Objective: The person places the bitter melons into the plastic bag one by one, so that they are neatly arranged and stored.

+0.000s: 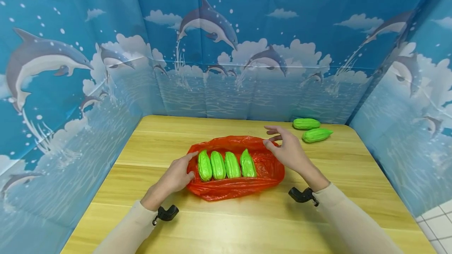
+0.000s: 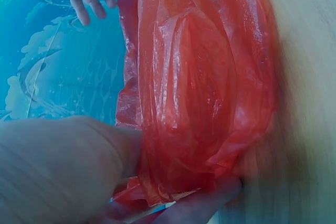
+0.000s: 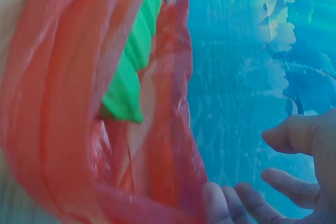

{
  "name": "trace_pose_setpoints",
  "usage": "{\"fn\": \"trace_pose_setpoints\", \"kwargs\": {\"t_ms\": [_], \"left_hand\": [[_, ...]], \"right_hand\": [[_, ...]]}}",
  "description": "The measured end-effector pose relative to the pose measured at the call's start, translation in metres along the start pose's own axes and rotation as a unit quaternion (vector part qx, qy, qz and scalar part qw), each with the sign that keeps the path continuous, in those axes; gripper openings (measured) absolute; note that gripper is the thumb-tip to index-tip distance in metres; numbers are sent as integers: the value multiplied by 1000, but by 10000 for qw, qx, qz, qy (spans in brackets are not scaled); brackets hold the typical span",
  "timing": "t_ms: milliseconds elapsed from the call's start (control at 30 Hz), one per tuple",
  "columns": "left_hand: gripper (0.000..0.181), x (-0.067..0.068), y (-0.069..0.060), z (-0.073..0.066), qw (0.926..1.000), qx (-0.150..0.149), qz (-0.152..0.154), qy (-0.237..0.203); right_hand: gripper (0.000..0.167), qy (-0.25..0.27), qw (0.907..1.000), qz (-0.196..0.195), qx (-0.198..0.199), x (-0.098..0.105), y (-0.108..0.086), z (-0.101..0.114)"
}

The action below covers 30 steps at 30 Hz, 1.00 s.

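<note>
A red plastic bag point(image 1: 236, 189) lies spread on the table with its mouth facing up. Inside it, several bright green ridged gourds point(image 1: 217, 165), shaped like bitter melons, stand side by side toward the left. My left hand point(image 1: 176, 173) holds the bag's left end, thumb and index finger apart along the rim; its other fingers are mostly hidden. Over the bag's right rim hovers my right hand point(image 1: 287, 150), fingers parted and loosely bent, gripping nothing. In the right wrist view its fingertips point(image 3: 218, 203) are close to the bag's edge; whether they touch is unclear.
Two more green gourds point(image 1: 316, 135) lie at the table's back right, beyond the right hand. The wooden table point(image 1: 226, 226) is bounded at the back and sides by blue dolphin-print curtains point(image 1: 229, 89). White floor tiles point(image 1: 436, 224) show at the lower right.
</note>
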<state>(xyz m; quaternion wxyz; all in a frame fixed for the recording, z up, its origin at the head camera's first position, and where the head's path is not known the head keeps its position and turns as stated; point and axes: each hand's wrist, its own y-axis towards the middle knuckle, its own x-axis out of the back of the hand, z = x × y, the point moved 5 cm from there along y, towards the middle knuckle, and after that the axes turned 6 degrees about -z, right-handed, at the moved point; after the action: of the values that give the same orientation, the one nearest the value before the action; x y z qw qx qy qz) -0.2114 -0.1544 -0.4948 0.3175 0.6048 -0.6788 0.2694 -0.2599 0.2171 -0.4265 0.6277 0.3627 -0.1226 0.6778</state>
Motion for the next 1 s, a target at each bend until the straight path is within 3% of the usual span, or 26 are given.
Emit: {"fn": "trace_pose_setpoints", "kwargs": {"t_ms": [433,1000], "left_hand": [[78,1,0,1,10000,-46,6,7],[75,-1,-1,-1,9999,-93,-50,58]], "right_hand": [[54,-207,9978,-602,-175,43,12,-39],[61,-574,9904,-908,-874,71,13,-109]]}}
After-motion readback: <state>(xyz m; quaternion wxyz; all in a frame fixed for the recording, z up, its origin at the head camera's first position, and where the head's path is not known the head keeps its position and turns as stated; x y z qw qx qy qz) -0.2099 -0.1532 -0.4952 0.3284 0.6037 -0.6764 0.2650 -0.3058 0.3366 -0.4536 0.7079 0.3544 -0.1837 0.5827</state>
